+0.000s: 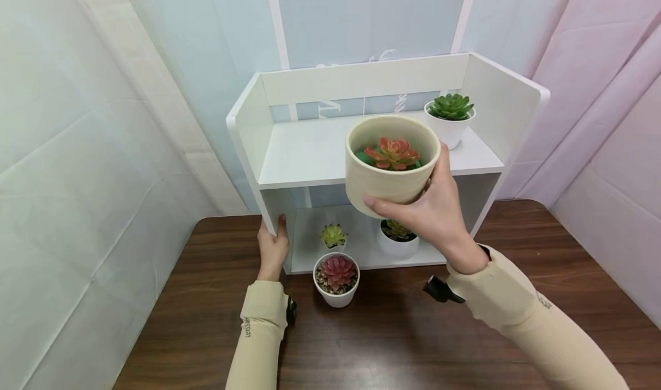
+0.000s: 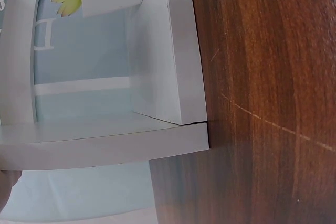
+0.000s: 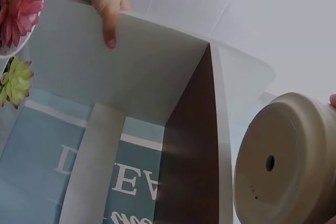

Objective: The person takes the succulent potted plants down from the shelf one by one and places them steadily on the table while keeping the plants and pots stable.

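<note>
My right hand [image 1: 439,209] holds a cream flowerpot [image 1: 374,183] with a red and green succulent [image 1: 391,153] inside, up before the top board of a white two-tier shelf [image 1: 304,152]. Thumb and fingers curl round the pot's lower side. The right wrist view shows its round underside [image 3: 262,169] with a drain hole. Low on the shelf's left side panel, my left hand [image 1: 272,246] grips the front edge, its thumb on the inner face; in the left wrist view only a bit of a finger [image 2: 6,187] shows.
A green succulent in a white pot [image 1: 449,129] stands at the top board's right. Below are a small yellow-green succulent [image 1: 334,236] and another white potted plant [image 1: 397,244], partly hidden. A pink succulent in a white pot [image 1: 338,298] stands before the shelf on the wooden table [image 1: 372,344].
</note>
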`<state>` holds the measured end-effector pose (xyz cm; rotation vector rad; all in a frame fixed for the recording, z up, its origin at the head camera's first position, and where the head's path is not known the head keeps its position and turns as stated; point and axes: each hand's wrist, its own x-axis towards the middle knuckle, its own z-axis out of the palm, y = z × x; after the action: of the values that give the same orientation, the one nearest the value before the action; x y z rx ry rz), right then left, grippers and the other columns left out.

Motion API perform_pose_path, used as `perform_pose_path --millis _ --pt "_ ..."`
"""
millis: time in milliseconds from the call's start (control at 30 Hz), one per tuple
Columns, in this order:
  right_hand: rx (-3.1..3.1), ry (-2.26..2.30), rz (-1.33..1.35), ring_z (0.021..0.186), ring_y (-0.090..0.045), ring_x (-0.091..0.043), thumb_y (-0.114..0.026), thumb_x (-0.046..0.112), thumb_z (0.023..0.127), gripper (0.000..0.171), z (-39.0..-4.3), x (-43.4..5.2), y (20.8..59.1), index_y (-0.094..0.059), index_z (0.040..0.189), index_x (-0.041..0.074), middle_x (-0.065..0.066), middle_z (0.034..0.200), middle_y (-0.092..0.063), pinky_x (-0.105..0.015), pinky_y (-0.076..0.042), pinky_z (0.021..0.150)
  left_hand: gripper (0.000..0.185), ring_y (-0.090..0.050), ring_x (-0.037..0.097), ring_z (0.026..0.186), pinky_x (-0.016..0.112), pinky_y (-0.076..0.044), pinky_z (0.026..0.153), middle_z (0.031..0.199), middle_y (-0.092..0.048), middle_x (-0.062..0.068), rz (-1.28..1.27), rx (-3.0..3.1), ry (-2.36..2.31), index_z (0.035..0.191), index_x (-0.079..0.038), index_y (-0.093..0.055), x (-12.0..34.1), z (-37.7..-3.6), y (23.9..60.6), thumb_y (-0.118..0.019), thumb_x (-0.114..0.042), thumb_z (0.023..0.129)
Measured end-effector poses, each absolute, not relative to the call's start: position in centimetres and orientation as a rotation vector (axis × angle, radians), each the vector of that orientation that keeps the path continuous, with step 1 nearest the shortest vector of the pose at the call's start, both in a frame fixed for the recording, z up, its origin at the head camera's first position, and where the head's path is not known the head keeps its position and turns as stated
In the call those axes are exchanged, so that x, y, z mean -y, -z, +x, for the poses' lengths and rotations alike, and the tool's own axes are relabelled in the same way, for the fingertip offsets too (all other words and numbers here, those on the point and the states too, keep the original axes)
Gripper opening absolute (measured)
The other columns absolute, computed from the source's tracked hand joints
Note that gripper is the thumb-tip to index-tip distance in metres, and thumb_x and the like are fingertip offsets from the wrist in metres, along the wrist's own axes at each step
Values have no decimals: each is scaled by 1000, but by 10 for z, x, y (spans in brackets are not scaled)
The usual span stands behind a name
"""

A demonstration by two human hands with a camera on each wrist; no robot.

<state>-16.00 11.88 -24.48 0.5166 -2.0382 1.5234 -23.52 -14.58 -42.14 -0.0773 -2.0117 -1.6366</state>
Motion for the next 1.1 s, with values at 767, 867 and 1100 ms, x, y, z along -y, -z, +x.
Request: perform_pose_path --millis 767,867,1100 --pt "1992 -1591 667 119 -46 -21 -89 -9 49 109 -117 -128 263 -33 141 11 -6 136 -47 -26 -37 99 38 -49 43 122 60 -39 99 129 -52 30 -99 2007 1606 135 4 -44 147 -236 425 -49 -8 99" --pt "2002 -1561 671 118 -47 -21 -89 -9 47 110 -115 -130 266 -34 141 10 -7 136 -47 -25 -37 98 38 -49 43 123 60 -38 100 130 -52 30 -96 2006 1611 135 4 -44 147 -235 424 -49 -8 99" --pt "2020 -1509 685 119 -47 -20 -90 -7 45 115 -111 -133 274 -33 143 10 -7 137 -47 -25 -37 99 38 -49 42 123 59 -38 101 130 -52 29 -96 2001 1622 136 3 -44 146 -235 423 -48 -8 99"
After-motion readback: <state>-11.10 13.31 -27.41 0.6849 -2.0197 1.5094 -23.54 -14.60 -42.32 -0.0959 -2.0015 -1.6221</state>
